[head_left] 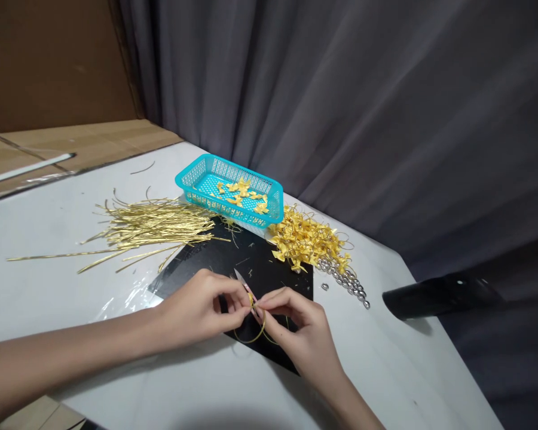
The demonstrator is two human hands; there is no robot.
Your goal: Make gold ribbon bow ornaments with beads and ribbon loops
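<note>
My left hand (213,304) and my right hand (302,328) meet above a black mat (291,286), both closed in a pinch. Between the fingertips is a small yellow ribbon bow (250,297), partly hidden by my left fingers. A thin gold cord (251,341) hangs from the pinch in a loop; my right thumb and forefinger grip it close to the bow. A pointed metal blade with a pink part (241,279), like small scissors, shows just behind the fingertips. Whether it lies on the mat or is held, I cannot tell.
Left of the mat lies a bundle of gold cords (156,224). Behind stands a turquoise basket (229,214) with several yellow bows. To its right are a heap of yellow bows on cords (307,239), silver beads (352,283) and a black cylinder (412,301). A grey curtain (341,107) hangs behind.
</note>
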